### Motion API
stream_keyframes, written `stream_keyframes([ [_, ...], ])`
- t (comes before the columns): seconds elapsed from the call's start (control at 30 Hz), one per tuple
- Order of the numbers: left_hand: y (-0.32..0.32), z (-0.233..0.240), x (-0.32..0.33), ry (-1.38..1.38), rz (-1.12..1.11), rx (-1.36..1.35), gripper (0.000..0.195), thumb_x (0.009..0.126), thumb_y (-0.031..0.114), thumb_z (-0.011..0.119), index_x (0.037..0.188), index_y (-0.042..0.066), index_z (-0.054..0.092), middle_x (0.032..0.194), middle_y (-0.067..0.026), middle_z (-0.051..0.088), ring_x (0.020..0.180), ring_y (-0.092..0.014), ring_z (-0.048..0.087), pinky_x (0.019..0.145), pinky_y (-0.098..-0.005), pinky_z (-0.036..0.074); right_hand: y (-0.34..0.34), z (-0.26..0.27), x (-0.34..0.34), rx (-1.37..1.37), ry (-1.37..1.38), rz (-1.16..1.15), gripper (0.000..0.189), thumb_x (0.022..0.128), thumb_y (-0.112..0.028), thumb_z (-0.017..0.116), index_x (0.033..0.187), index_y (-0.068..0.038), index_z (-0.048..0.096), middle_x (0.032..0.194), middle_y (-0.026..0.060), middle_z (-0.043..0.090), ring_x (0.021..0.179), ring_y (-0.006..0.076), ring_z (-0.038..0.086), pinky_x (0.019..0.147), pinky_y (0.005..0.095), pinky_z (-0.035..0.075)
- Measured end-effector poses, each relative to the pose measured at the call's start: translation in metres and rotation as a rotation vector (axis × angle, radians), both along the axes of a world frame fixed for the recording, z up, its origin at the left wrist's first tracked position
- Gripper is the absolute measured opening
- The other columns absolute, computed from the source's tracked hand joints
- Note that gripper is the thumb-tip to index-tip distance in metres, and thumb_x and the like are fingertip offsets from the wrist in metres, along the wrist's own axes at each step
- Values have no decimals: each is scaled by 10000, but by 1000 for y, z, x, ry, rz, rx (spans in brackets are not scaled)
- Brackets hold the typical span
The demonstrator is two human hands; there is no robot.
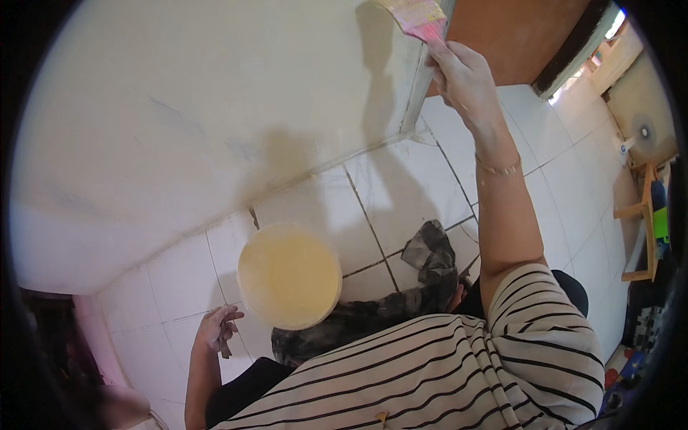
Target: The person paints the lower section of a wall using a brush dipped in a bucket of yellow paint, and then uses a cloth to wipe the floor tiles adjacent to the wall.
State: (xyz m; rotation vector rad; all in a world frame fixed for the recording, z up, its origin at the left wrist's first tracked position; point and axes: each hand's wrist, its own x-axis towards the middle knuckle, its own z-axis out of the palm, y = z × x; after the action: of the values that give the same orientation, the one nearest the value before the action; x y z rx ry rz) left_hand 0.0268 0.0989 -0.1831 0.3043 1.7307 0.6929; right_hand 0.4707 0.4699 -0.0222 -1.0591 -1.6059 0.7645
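Observation:
My right hand (463, 80) is raised at the upper right of the view and grips the pink handle of a flat paintbrush (416, 15). The brush lies against or close to the pale wall (215, 97), beside the grey door frame; whether its bristles touch the wall I cannot tell. A round bucket of pale yellow paint (290, 277) stands on the white tiled floor in front of me. Left of the bucket, my left hand (219, 328) hangs with fingers loosely bent and apart, holding nothing. Whitish smears cover its fingers.
An orange-brown door panel (505, 37) is at the top right. Crumpled dark cloth (392, 306) spreads over the floor by the bucket, close to my body. A fan (634, 138) and a wooden frame (647, 226) stand at the far right. Dark items lie at the lower left.

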Motion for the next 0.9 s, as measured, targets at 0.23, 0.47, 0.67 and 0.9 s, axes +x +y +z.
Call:
stream_keyframes([
  [0.23, -7, 3, 0, -42, 36, 26, 391, 911, 320, 502, 1087, -27, 544, 1004, -186, 606, 560, -124, 545, 387, -195, 349, 18, -167, 0, -364, -205, -133, 618, 851, -584, 482, 722, 14, 569, 489, 30, 434, 364, 113, 399, 341, 281, 325],
  [0.47, 9, 14, 17, -203, 19, 194, 390, 922, 307, 472, 1127, -19, 533, 1028, -157, 600, 588, -141, 566, 380, -194, 348, 6, -227, 18, -807, -602, 19, 376, 849, -328, 535, 743, 32, 566, 478, 47, 431, 339, 134, 402, 301, 296, 310],
  [0.67, 21, 22, 30, -225, -86, 185, 382, 916, 305, 490, 1110, -21, 536, 984, -102, 597, 608, -160, 580, 370, -190, 338, 15, -131, -9, -696, -191, 49, 164, 813, -141, 518, 745, 4, 555, 504, -13, 388, 362, 85, 333, 310, 246, 243],
  [0.9, 31, 28, 37, -205, -149, 217, 338, 912, 292, 509, 1069, -6, 540, 934, -67, 584, 623, -148, 600, 366, -194, 333, -48, -22, -58, -539, -190, 194, 299, 885, -290, 542, 739, -30, 551, 516, -53, 357, 417, 49, 298, 361, 209, 209],
])
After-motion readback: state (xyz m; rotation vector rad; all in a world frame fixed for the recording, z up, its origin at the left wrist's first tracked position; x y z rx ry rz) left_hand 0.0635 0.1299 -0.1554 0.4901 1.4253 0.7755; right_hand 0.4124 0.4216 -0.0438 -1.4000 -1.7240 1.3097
